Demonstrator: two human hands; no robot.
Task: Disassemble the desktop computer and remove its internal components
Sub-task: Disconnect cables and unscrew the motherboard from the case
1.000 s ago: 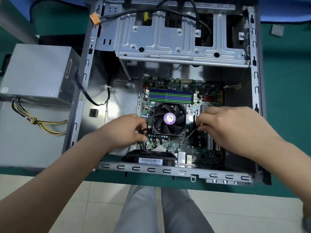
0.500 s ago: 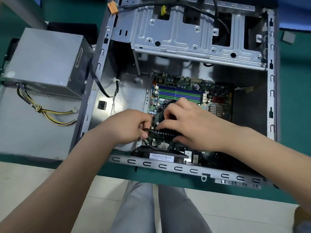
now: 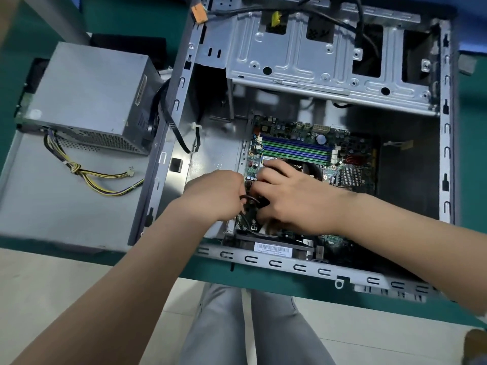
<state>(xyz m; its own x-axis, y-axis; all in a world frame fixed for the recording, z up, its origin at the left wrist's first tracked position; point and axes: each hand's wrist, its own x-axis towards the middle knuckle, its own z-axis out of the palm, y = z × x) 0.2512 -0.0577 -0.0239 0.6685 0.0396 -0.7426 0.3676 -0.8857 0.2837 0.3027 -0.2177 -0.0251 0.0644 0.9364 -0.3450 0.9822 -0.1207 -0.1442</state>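
The open computer case [image 3: 445,143] lay on its side at the near edge of the green table [image 3: 474,159], its motherboard [image 3: 297,143] exposed. The left hand [image 3: 216,196] pinched a black cable [image 3: 249,199] at the board's left edge. The right hand [image 3: 297,198] lay over the CPU cooler [image 3: 311,168], fingers curled onto it. The removed power supply [image 3: 89,93] sat on the detached side panel [image 3: 52,206] left of the case.
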